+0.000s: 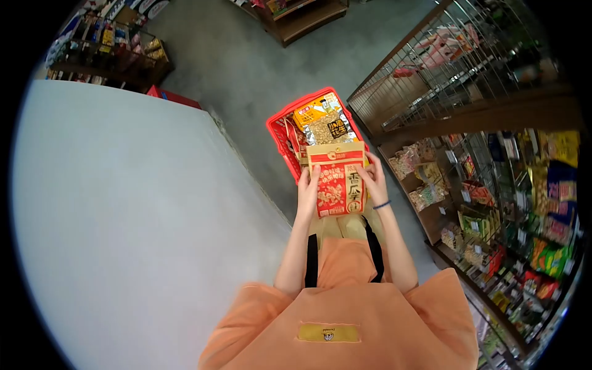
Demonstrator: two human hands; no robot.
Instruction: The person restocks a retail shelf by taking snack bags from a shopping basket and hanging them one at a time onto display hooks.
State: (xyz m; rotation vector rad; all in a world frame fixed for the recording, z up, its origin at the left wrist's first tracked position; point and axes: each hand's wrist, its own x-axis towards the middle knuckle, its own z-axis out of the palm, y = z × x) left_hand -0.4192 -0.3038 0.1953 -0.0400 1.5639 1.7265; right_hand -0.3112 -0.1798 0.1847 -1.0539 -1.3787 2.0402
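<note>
Between my two hands is a red and tan bag of sunflower seeds (333,191), its printed front turned up toward me. My left hand (307,190) grips its left edge, thumb on the front. On the right edge, my right hand (374,177) holds it the same way, with a dark blue band at the wrist. Just beyond the bag, a red shopping basket (279,139) holds a yellow and clear bag of peanuts (327,128) and a red package at its left side. The seed bag covers the basket's near part.
Shelves of packaged snacks (475,216) run along my right, below a wire rack (425,74). To my left stands a large white surface (135,216). Grey floor (234,55) stretches ahead to a wooden shelf (302,21); another stocked shelf (111,52) is at far left.
</note>
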